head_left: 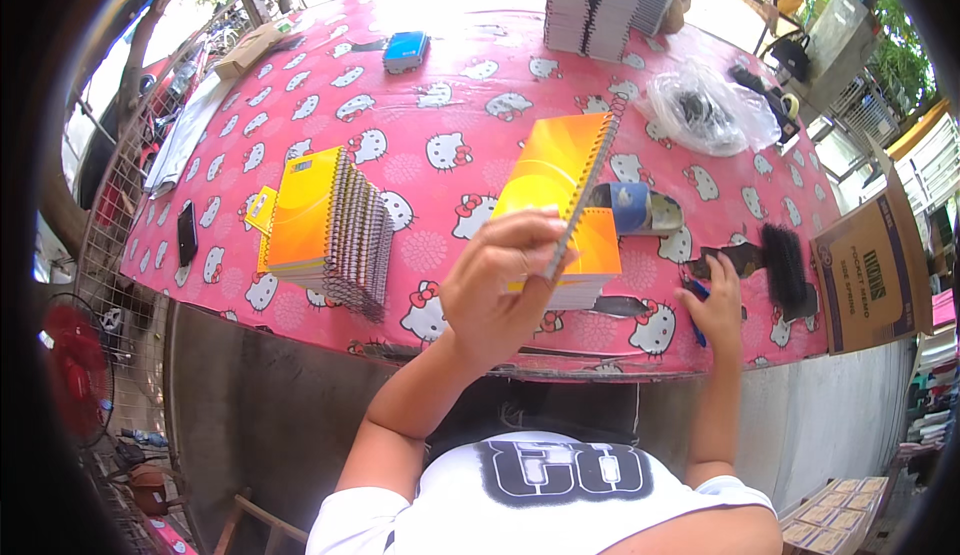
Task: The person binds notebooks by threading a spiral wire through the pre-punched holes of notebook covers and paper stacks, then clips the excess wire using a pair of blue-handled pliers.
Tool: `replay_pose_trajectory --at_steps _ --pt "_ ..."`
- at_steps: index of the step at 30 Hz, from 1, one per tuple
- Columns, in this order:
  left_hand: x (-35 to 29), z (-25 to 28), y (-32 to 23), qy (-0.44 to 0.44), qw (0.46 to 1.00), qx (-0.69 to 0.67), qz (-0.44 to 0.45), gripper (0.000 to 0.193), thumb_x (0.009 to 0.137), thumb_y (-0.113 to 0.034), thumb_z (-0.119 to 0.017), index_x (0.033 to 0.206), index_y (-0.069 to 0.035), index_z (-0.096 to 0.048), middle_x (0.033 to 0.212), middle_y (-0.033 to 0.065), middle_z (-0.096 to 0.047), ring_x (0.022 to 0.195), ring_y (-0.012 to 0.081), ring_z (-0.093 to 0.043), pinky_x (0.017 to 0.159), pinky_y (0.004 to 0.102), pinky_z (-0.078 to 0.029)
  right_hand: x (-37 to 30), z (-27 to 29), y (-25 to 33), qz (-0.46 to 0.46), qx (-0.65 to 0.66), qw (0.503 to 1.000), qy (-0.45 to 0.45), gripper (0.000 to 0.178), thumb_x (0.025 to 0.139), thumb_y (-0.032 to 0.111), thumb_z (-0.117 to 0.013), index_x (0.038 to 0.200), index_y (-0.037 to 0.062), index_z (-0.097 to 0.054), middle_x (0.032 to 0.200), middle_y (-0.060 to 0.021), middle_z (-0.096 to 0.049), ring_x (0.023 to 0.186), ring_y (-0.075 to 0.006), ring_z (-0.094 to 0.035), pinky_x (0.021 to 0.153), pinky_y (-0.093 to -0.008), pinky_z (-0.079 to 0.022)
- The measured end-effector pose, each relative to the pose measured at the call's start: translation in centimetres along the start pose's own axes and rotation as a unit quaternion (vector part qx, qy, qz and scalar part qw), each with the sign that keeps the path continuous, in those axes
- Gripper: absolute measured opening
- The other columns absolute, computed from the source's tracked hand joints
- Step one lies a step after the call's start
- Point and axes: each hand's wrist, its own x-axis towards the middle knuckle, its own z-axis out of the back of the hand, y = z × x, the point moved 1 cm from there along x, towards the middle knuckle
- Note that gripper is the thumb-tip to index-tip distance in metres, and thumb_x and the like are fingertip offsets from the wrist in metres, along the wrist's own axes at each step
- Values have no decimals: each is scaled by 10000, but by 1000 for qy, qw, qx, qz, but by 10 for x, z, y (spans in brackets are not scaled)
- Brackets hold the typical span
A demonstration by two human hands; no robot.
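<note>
My left hand (500, 280) is closed on a yellow-orange spiral notebook (552, 160), lifted and tilted. Its wire coil runs down the right edge, and a loose end of coil sticks out past the top corner. Below it, partly covered by my hand, is a stack of orange-covered pads (592, 240) with white page edges. My right hand (718, 300) rests low over the table at the right, its fingers apart. Beside its thumb lies a slim blue tool (697, 330), partly hidden, so its kind is unclear.
A tall stack of yellow spiral notebooks (325, 220) stands left, near a phone (187, 233). Farther off are small blue notebooks (405, 50), upright spiral stacks (590, 15) and a plastic bag (700, 115). A black brush (785, 260) and cardboard box (870, 275) bound the right side.
</note>
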Motion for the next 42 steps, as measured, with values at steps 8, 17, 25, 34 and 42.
replay_pose_trajectory --at_steps 8,17,25,34,42 --pt "-49 -13 5 83 985 88 119 206 756 31 -765 908 -1 -630 961 149 -687 863 211 -693 712 291 -569 -40 30 56 -10 210 978 14 430 878 265 -662 1231 34 -580 1104 -153 -549 1044 -319 -525 897 -434 -423" --pt "-45 -9 4 85 989 89 82 227 705 82 -773 893 12 -668 971 162 -699 887 237 -696 744 308 -570 -31 77 160 231 269 935 -13 380 828 218 -715 1144 39 -606 1033 -144 -572 955 -332 -563 817 -418 -466" --pt "-33 7 6 95 993 74 -14 202 761 98 -704 937 19 -643 960 157 -694 887 270 -685 820 407 -543 -29 40 153 3 686 641 344 299 941 234 -618 1110 -11 -631 1027 -84 -657 929 -172 -640 812 -312 -526" --pt "19 199 12 -383 895 185 130 175 902 -99 -676 845 -40 -521 838 108 -648 755 119 -619 710 245 -509 -6 -7 0 -62 175 973 -139 386 865 239 -691 1164 12 -600 1124 -130 -625 1048 -270 -581 921 -383 -438" --pt "-1 214 40 -330 888 232 218 107 903 -53 -642 978 21 -624 880 95 -684 791 85 -628 734 216 -501 -13 1 17 -44 -2 994 -101 388 849 198 -693 1186 29 -601 1332 -188 -492 1218 -354 -482 1012 -433 -391"
